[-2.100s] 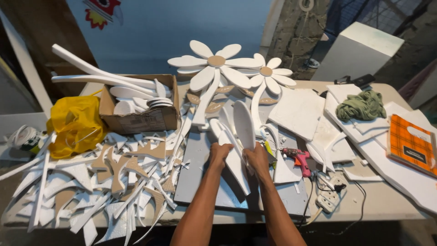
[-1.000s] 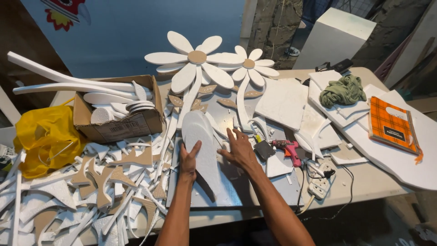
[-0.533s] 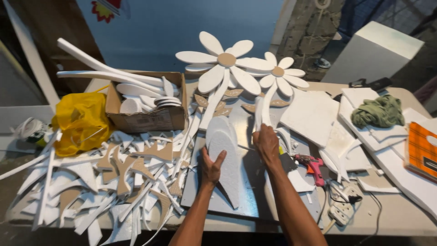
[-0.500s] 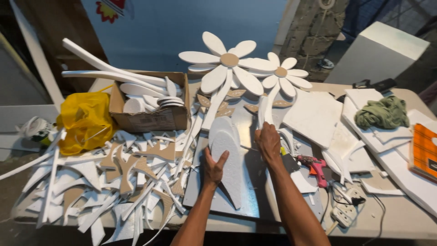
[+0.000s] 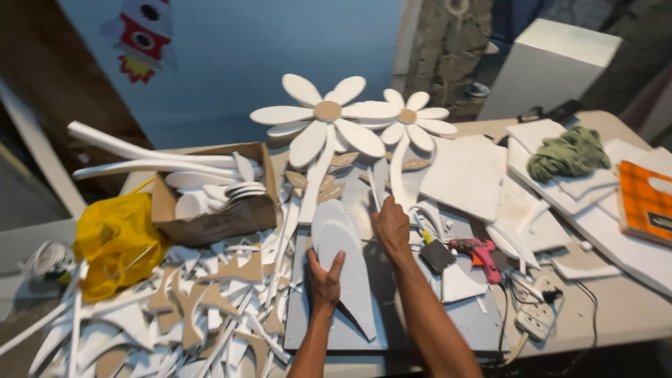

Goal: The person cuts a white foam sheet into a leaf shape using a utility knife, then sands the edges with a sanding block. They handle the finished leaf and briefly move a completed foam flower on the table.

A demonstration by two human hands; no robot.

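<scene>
Sitting at back left of table: brown cardboard box, open top, stuffed with white foam offcuts. Slumping just left of it: crumpled yellow plastic bag. Lying at far right edge: orange checked rectangular pack on white foam sheets, green rag beside it. Hanging on blue wall top left: red-and-white rocket sticker. Standing behind table at right: plain white box.

Lying flat at centre on grey board: white foam leaf, pointed tip toward camera, rounded end toward the two white foam daisies.

Pressing on leaf's left edge: left hand, palm down, fingers spread, thumb across foam — flat contact, not gripping. Resting just past leaf's upper right edge: right hand, palm down, fingers curled over thin foam strips; cannot tell if clamping anything. Reaching in from bottom edge: both forearms, near parallel.

Lying right of right forearm: pink glue gun, white power strip near it.
</scene>
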